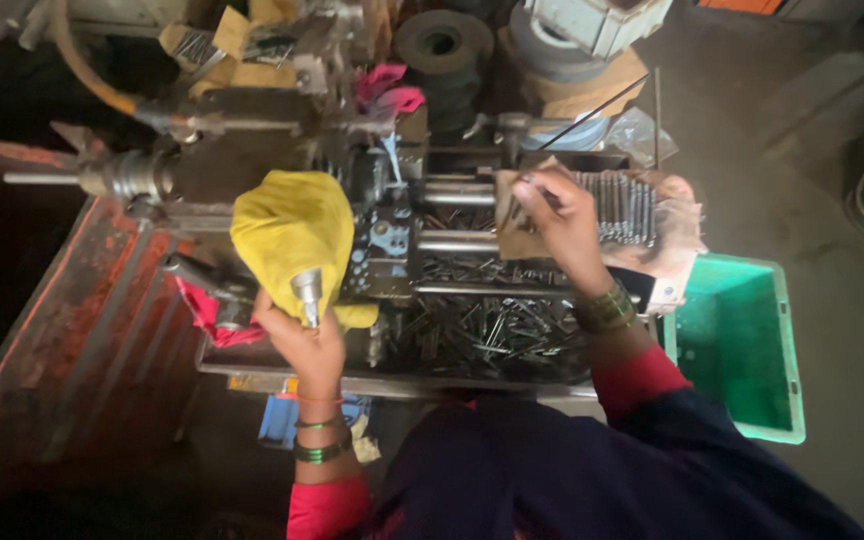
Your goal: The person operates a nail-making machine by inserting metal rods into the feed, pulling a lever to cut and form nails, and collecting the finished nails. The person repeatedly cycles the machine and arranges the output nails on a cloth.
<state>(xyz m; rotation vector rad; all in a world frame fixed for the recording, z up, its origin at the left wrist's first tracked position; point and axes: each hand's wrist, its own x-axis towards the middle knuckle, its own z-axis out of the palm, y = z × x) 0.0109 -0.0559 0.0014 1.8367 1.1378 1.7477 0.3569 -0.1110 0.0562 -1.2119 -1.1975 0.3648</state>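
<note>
A shallow metal tray under the machine holds a loose heap of short metal pins lying crisscross. To its right, a green plastic crate stands on the floor just beside the tray; its inside looks bare, though the near corner is hidden by the person's arm. Behind the crate's left rim, a row of upright metal rods sits on a worn piece of cardboard.

The tray's front edge runs close to the person's body, leaving little room there. Right of the crate the grey floor lies open; to the left a rusty red panel slopes away from the machine.

The left hand is closed around a metal lever handle that pokes out from under a yellow cloth. The right hand reaches over the machine's guide bars, fingers pinched narrowly on a thin rod near the row of rods.
</note>
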